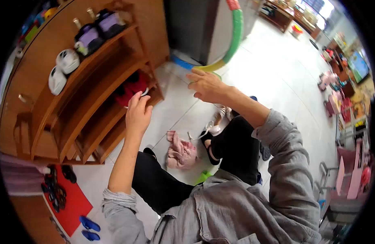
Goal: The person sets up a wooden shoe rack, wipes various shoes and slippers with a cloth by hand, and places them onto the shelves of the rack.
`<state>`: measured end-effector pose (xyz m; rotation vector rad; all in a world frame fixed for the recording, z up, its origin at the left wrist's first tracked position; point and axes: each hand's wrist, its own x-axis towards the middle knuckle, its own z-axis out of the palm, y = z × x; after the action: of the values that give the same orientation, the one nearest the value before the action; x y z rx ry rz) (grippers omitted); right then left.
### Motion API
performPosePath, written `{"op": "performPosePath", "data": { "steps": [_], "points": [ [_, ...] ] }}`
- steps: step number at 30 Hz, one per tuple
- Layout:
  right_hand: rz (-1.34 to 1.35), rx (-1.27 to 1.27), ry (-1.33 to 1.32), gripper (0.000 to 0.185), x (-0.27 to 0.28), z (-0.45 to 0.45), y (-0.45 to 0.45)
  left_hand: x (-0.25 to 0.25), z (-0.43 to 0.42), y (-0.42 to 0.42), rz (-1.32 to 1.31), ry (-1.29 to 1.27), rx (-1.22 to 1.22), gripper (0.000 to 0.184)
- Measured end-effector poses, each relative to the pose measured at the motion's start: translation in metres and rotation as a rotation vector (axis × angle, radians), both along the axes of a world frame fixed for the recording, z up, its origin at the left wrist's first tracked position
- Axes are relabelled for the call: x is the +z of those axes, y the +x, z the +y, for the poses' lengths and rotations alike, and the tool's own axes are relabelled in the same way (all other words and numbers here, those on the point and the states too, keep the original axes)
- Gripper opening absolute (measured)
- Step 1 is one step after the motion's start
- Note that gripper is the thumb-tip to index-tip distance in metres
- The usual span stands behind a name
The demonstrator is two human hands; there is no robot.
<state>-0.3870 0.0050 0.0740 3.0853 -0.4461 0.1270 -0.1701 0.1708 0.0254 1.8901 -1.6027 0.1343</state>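
Note:
My left hand [138,113] is raised before the lower part of the wooden shoe rack [102,93], fingers extended and apart, with nothing seen in it. Just beyond its fingertips are red shoes [128,88] with a white edge, on a lower shelf. My right hand [209,85] is held out over the floor, fingers bent and thumb apart, also with nothing seen in it. Behind it is a multicoloured hoop [237,32]; whether they touch, I cannot tell. Between my legs a crumpled pink cloth [181,151] lies on the tiles.
White shoes [67,61] and purple-black shoes [89,37] sit on the upper shelf. A red mat [71,203] with dark sandals and blue slippers [89,223] are at lower left. Beside my foot are a white cord [193,137] and a green object [203,177]. Toys and furniture line the right.

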Motion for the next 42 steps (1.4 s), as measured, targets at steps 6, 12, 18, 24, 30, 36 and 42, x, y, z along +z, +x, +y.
{"op": "performPosePath", "data": {
  "steps": [6,12,18,24,30,36,42],
  "points": [
    [-0.071,-0.413,0.074,0.031,0.017,-0.023,-0.142,-0.025,-0.053,-0.068,-0.264,0.128,-0.381,0.033],
    [-0.074,-0.858,0.319,0.028,-0.093,-0.074,-0.252,-0.051,-0.054,-0.083,-0.402,0.329,-0.553,0.031],
    [0.048,-0.973,0.678,0.035,-0.290,-0.057,-0.268,-0.121,-0.021,-0.050,-0.368,0.714,-0.525,0.029],
    [0.002,-1.289,0.745,0.056,-0.360,-0.027,-0.244,-0.250,-0.061,-0.151,0.427,1.033,-0.353,0.040],
    [-0.085,-1.378,0.639,0.047,-0.394,-0.009,-0.262,-0.336,-0.114,-0.239,0.755,0.852,-0.160,0.057],
    [-0.446,-1.292,0.724,0.020,-0.402,0.005,-0.251,-0.384,-0.131,-0.262,0.956,1.021,-0.014,0.050],
    [-0.481,-1.097,0.874,0.024,-0.388,0.004,-0.197,-0.363,-0.142,-0.269,0.734,0.915,0.055,0.020]
  ]
}}
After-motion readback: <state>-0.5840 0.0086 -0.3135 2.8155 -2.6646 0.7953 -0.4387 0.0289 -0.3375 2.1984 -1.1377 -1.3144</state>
